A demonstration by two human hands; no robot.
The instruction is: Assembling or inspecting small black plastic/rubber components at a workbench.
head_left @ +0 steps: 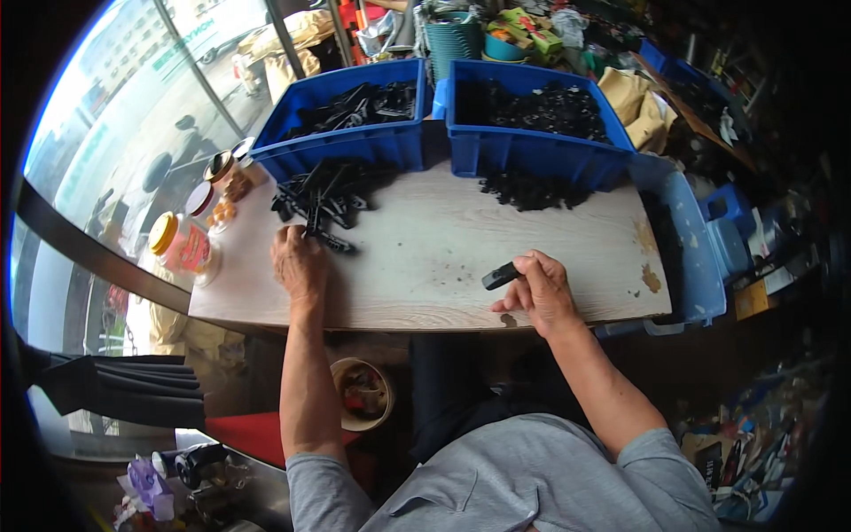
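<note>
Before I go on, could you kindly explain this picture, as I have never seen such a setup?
There is no machine here: these are a person's own two bare hands. The picture comes from a wide fisheye camera on the person's head, looking down, so edges bend. The right hand holds a small black piece over the pale table. The left hand is at the edge of a heap of long black parts; whether it grips one, I cannot tell. Further right lies a heap of small black bits. Two blue bins stand behind the heaps, and jars line the table's left side.
</note>
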